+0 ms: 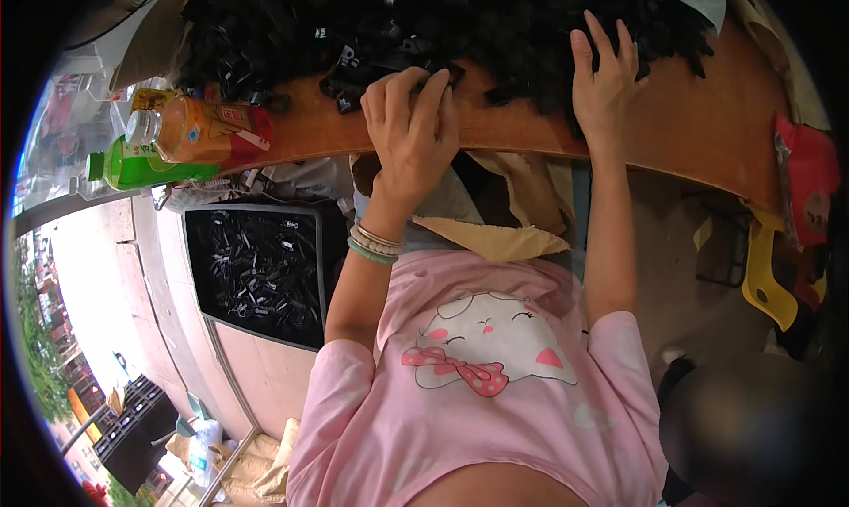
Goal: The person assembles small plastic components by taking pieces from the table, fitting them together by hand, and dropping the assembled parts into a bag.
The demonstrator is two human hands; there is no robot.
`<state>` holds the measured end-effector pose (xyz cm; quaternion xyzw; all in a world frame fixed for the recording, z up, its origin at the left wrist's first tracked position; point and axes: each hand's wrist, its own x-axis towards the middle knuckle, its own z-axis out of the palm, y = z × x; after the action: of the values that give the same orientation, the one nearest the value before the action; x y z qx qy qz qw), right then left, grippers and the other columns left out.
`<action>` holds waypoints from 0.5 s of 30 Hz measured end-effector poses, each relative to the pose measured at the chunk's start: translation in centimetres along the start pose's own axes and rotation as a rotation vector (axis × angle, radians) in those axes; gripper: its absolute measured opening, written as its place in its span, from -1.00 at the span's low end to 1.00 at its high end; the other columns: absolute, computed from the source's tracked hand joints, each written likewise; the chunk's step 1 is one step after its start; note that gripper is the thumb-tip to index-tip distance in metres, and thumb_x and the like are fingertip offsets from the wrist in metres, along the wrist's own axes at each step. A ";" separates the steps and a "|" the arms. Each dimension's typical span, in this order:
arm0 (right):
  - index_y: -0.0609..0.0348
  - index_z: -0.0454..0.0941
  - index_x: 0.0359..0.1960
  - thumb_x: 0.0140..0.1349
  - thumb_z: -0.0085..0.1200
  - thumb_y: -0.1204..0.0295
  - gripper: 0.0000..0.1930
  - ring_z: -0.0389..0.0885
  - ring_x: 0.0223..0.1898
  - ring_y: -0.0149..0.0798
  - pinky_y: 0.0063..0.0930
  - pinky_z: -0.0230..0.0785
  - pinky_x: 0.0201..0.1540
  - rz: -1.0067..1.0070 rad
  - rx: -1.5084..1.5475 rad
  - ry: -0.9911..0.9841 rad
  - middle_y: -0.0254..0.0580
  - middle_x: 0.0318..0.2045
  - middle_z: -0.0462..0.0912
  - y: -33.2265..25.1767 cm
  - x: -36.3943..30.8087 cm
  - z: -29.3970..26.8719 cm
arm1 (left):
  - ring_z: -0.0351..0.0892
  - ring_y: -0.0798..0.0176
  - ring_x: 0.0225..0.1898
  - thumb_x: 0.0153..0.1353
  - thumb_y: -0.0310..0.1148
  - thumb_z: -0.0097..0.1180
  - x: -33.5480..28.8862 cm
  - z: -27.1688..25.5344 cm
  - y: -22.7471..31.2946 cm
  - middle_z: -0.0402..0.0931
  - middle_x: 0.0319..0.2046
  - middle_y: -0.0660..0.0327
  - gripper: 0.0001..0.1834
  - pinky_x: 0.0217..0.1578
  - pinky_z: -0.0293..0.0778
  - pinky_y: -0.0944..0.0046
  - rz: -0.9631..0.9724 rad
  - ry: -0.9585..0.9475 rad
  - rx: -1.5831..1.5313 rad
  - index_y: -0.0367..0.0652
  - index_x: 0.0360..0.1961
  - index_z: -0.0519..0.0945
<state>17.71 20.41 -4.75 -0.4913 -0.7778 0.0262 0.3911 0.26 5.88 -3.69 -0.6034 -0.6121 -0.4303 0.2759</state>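
Note:
A large heap of small black plastic pieces (495,29) covers the far part of the brown wooden table (531,135). My left hand (411,135), with bracelets at the wrist, is at the heap's near edge. Its fingers are curled and pressed together on a small black plastic piece (455,70), which shows only partly at the fingertips. To the right, my right hand (606,82) reaches over the heap with its fingers stretched and apart. Nothing shows in that hand, and the black pieces lie right beneath its fingers.
An orange drink bottle (208,128) and a green bottle (146,164) lie at the table's left end. Below them is a black bin (256,268) of similar pieces. A red packet (806,180) and a yellow plastic object (765,277) are at the right. Brown paper (495,237) covers my lap.

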 end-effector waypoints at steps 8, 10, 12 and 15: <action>0.17 0.58 -0.10 0.24 -0.03 0.57 -0.77 0.52 -0.17 -0.13 -0.33 0.36 -0.11 -0.055 0.308 0.161 -0.12 -0.13 0.52 -0.2 -2.9 -5.5 | 0.37 0.22 -0.46 -0.01 -0.30 0.26 1.2 0.2 0.9 0.34 -0.57 0.24 -0.81 -0.40 0.24 0.23 -0.016 -0.351 0.153 -0.19 -0.50 0.57; 0.16 0.59 -0.13 0.18 0.05 0.58 -0.78 0.52 -0.28 -0.16 -0.33 0.38 -0.20 0.029 0.379 -0.061 -0.18 -0.25 0.52 -0.9 -4.8 -6.8 | 0.38 0.22 -0.45 -0.01 -0.29 0.26 1.0 -0.4 1.4 0.35 -0.57 0.22 -0.81 -0.40 0.24 0.24 -0.025 -0.380 0.137 -0.18 -0.51 0.57; 0.16 0.58 -0.13 0.16 0.08 0.58 -0.78 0.51 -0.29 -0.16 -0.33 0.38 -0.21 0.008 0.316 -0.114 -0.18 -0.27 0.51 -2.0 -5.6 -7.0 | 0.39 0.20 -0.46 -0.01 -0.32 0.25 0.8 -1.0 1.8 0.36 -0.54 0.21 -0.82 -0.39 0.27 0.23 -0.017 -0.373 0.007 -0.20 -0.45 0.57; 0.17 0.56 -0.13 0.11 0.15 0.55 -0.75 0.51 -0.30 -0.16 -0.31 0.37 -0.24 -0.114 0.192 -0.116 -0.16 -0.30 0.52 -2.1 -6.4 -6.1 | 0.42 0.15 -0.45 0.00 -0.40 0.21 0.5 -1.7 1.9 0.38 -0.49 0.19 -0.78 -0.38 0.33 0.19 -0.077 -0.442 -0.148 -0.21 -0.30 0.55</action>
<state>21.39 12.23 -3.31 -0.4045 -0.8196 0.1065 0.3916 1.69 4.48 -2.05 -0.6777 -0.6470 -0.3418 0.0736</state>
